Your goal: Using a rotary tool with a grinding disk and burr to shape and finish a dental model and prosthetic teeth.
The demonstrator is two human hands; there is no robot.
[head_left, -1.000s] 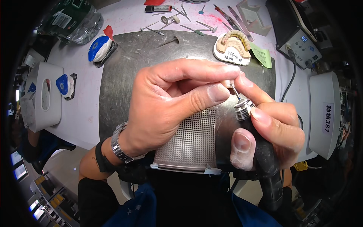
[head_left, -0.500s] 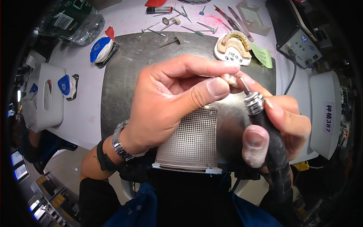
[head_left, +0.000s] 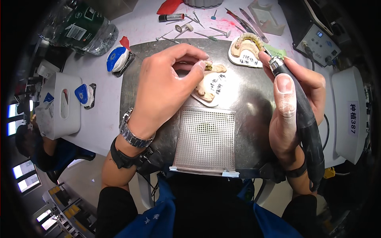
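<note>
My left hand (head_left: 168,81) is closed, its thumb and index finger pinched on a small tooth-coloured dental crown (head_left: 208,63). The crown is at the far end of a plaster dental cast (head_left: 218,84) lying on the metal plate; my fingers partly cover both. On the right, my right hand (head_left: 291,99) grips a black rotary handpiece (head_left: 305,113) with a silver collar and thin bur. The bur points up and left, apart from the crown. Just beyond its tip stands a second cast (head_left: 247,55) with a row of teeth.
A perforated metal grille (head_left: 204,139) sits at the plate's near edge. Loose burs (head_left: 184,27) and a red-ended tube (head_left: 171,18) lie beyond. A control box (head_left: 317,43) stands far right, a white bin (head_left: 351,115) below it. Left are a bottle (head_left: 85,29), blue-and-white moulds (head_left: 117,58) and a white container (head_left: 59,105).
My left hand has carried the crown away from the bur to a cast now in view. My right hand has drawn back rightward with the handpiece. The whole view has shifted slightly.
</note>
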